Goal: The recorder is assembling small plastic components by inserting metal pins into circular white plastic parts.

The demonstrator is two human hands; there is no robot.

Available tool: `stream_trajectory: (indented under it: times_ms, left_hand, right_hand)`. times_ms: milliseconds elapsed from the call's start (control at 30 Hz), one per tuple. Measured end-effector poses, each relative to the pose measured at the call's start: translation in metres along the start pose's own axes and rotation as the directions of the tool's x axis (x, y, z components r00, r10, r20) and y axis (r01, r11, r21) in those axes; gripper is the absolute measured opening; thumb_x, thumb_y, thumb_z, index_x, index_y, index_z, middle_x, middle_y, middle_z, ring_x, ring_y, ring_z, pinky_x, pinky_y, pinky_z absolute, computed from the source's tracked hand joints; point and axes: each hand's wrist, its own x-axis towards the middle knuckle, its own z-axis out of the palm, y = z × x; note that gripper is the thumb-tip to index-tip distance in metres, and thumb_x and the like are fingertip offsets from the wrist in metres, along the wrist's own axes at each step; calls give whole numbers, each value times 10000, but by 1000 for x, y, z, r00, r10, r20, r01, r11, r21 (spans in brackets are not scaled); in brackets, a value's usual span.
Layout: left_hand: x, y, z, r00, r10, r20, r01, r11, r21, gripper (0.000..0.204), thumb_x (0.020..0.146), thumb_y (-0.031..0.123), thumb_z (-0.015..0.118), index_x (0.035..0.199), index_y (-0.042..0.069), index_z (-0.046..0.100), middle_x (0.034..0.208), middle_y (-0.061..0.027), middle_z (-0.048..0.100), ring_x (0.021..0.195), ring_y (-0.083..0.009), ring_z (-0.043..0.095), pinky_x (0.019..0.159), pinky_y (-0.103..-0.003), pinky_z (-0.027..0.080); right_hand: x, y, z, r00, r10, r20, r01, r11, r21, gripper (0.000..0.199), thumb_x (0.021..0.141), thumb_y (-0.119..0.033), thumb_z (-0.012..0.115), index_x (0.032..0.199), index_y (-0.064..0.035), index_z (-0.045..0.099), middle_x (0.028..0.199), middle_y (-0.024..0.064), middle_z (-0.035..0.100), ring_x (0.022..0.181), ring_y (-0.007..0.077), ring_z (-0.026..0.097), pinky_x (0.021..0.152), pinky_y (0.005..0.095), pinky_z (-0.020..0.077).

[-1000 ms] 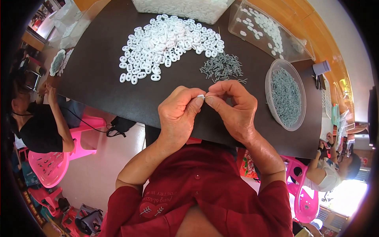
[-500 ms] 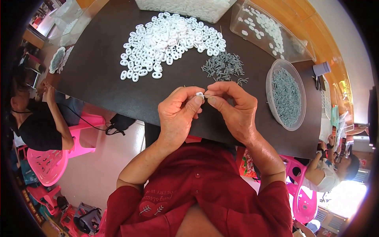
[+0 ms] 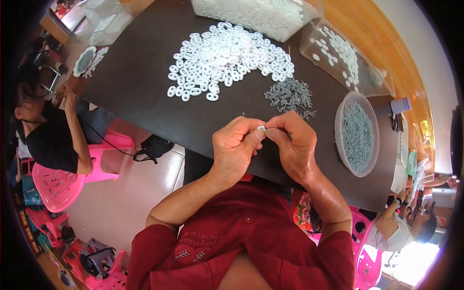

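Observation:
My left hand [image 3: 238, 145] pinches a small white oval plastic piece [image 3: 261, 128] between thumb and forefinger, over the table's near edge. Thumb and forefinger of my right hand [image 3: 296, 142] are closed against the other side of that piece; whatever they grip is hidden by the fingertips. Beyond my hands spreads a heap of white oval pieces with two holes each [image 3: 212, 63]. To its right, nearer my right hand, lies a small pile of grey screw-like pins [image 3: 290, 95].
A clear round tub [image 3: 338, 130] of grey pins stands to the right. Clear bins with white pieces line the back, one long bin [image 3: 246, 19] and one tilted bin [image 3: 372, 82]. A grey cup [image 3: 400, 105] sits at far right. Other people sit at left and right on pink chairs [image 3: 58, 186].
My fingertips have drawn closer together around the white piece, which now shows less. The whole view has shifted, so the table things appear farther right and lower.

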Motion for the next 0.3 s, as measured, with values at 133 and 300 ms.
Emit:
stream_trajectory:
  times_ms: [133,300]
  left_hand:
    - [-1,-2,-4,999,-32,-1,32,998,-54,138,902,75,594,990,-29,614,801,-33,604,655,-67,545,571,-198,470]
    - [-3,6,-12,997,-59,-54,48,979,-198,184,899,83,601,1048,-24,615,853,-63,632,667,-76,556,586,-201,476]
  right_hand:
    - [6,-2,2,999,-32,10,32,999,-43,97,740,37,631,797,-33,596,705,81,561,651,229,534,577,321,430]
    - [24,-15,-13,958,246,147,-271,946,180,204,834,28,570,1009,-37,653,897,57,626,815,164,612,749,248,474]
